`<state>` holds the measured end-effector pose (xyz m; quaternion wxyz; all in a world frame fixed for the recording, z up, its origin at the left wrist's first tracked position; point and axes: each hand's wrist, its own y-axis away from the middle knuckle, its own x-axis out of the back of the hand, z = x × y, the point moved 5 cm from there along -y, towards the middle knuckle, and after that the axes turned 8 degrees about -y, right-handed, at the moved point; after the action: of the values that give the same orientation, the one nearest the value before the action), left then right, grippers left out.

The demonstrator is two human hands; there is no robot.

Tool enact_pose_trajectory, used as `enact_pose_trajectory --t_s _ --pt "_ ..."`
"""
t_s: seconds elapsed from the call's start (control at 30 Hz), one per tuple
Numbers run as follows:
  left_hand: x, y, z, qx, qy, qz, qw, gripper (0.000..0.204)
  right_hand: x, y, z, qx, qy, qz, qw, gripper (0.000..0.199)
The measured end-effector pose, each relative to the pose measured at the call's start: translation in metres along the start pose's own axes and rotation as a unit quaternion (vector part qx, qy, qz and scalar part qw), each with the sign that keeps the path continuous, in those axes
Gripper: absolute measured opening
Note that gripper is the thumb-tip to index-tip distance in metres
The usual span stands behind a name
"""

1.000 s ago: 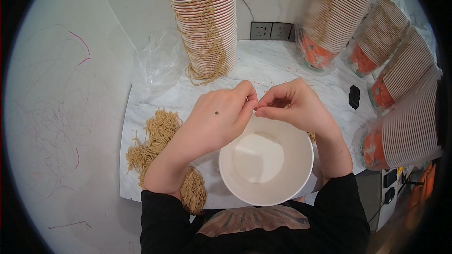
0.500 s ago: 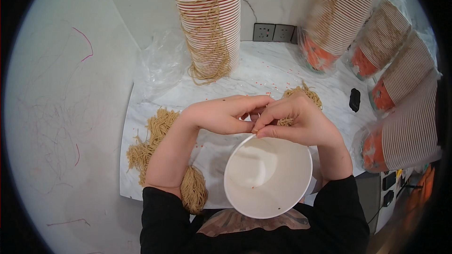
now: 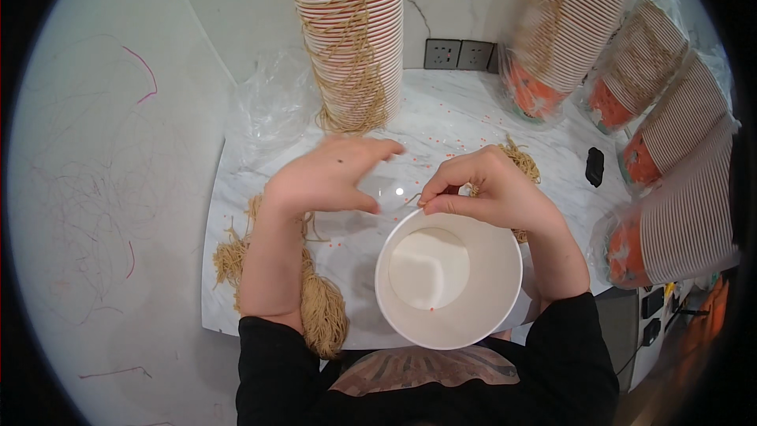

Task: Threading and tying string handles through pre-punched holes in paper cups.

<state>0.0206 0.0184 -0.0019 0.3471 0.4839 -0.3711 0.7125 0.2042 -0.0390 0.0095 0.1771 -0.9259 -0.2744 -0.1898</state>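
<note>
A white-lined paper bucket (image 3: 495, 292) stands tilted close to my body, its inside facing up with a small red speck in it. At its far rim, the thumb and fingers of my right hand (image 3: 469, 189) are closed on the bucket's edge, and a short bit of tan string (image 3: 413, 199) pokes out by the fingertips. My left hand (image 3: 327, 177), slightly blurred, hovers left of the rim with its fingers apart and nothing in it. Beneath my left forearm lies a bundle of tan string (image 3: 323, 312). Another string bundle (image 3: 520, 162) lies behind my right hand, partly hidden.
A tall stack of nested paper buckets (image 3: 378, 55) with strings hanging stands at the back. Several plastic-wrapped stacks (image 3: 686, 205) line the right side. Crumpled clear plastic (image 3: 276, 102), a small black object (image 3: 594, 167) and red specks lie on the marble-patterned table (image 3: 441, 102).
My left hand has let go at the rim and moved left, its fingers spreading. My right hand stays at the rim. The bucket has tipped slightly, showing more of its bottom.
</note>
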Motion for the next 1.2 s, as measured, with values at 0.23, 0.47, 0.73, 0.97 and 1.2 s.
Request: enact_pose_trajectory --t_s 0.23,0.47,0.73,0.97,1.2 --pt "-0.034 -0.026 0.003 -0.014 0.354 -0.133 0.926 0.041 0.002 -0.008 0.015 0.016 -0.007 0.004 1.000 0.012" --pt "-0.027 -0.016 -0.006 0.111 0.353 -0.199 0.907 0.023 0.006 -0.011 0.022 -0.020 0.015 0.010 1.000 0.011" --pt "-0.014 -0.015 -0.007 0.070 0.301 -0.105 0.945 0.018 0.009 -0.012 0.026 0.011 -0.014 0.058 0.998 0.009" --pt "-0.013 -0.017 -0.004 0.077 0.229 -0.081 0.967 0.015 0.012 -0.012 0.037 -0.056 -0.165 0.084 0.981 0.008" --pt "-0.010 -0.017 -0.003 0.106 0.192 -0.082 0.972 0.014 0.014 -0.010 0.036 -0.096 -0.221 0.130 0.962 0.011"
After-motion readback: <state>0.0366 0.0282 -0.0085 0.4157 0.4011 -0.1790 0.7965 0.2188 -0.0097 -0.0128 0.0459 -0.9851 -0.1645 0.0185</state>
